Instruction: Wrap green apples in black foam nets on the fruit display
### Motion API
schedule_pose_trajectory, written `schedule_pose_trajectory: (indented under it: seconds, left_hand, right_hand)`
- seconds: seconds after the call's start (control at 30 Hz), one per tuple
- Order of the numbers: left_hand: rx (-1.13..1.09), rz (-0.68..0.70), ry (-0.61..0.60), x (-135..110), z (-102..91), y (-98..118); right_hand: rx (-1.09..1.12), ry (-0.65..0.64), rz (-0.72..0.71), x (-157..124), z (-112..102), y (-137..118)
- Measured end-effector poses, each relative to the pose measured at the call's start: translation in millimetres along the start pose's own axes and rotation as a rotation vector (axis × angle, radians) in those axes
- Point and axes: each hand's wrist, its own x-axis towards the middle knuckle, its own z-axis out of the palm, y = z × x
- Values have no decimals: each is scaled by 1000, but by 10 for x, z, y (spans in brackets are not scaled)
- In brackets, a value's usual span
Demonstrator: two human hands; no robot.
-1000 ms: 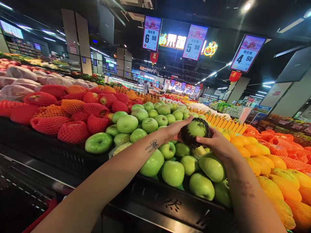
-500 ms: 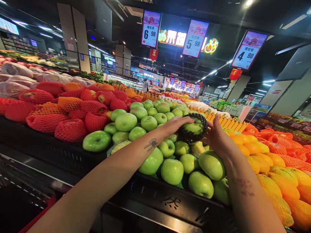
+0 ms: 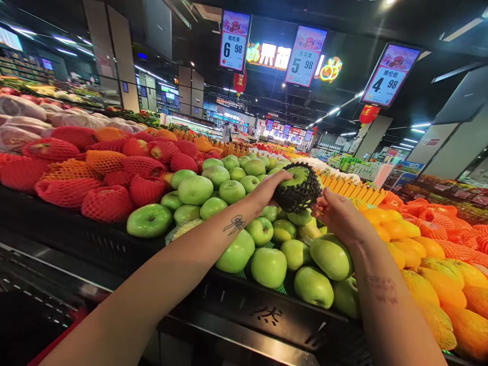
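Observation:
A green apple sits partly inside a black foam net sleeve, held above a heap of bare green apples. My left hand grips the netted apple from its left side, fingers curled round it. My right hand is closed on the sleeve's lower right edge, pinching the net. Both forearms reach in from the bottom of the view over the black crate front.
Fruit in red and orange foam nets is piled to the left. Oranges fill the right side, behind a yellow divider. Price signs hang overhead. Further produce stands and an aisle run into the background.
Both hands have lifted the apple a little and turned it. The black sleeve now covers more of the apple, with only its top left showing.

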Motion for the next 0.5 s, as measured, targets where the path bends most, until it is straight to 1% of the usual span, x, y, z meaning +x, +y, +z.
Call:
schedule_pose_trajectory:
  seconds: [0.07, 0.17, 0.3, 0.4, 0.5]
  left_hand:
    - [16, 4, -17, 13, -8, -7]
    - [27, -6, -32, 6, -3, -2]
    - [-75, -24, 65, -27, 25, 53]
    - [-127, -36, 109, -41, 43, 97]
    - [-139, -61, 102, -39, 48, 111]
  right_hand:
    - [-66, -23, -1, -41, 30, -15]
    - [-119, -24, 38, -75, 48, -17]
    - [-193, -45, 46, -58, 31, 10]
    - [-224, -10, 10, -33, 23, 28]
    - [-235, 65, -40, -27, 37, 28]
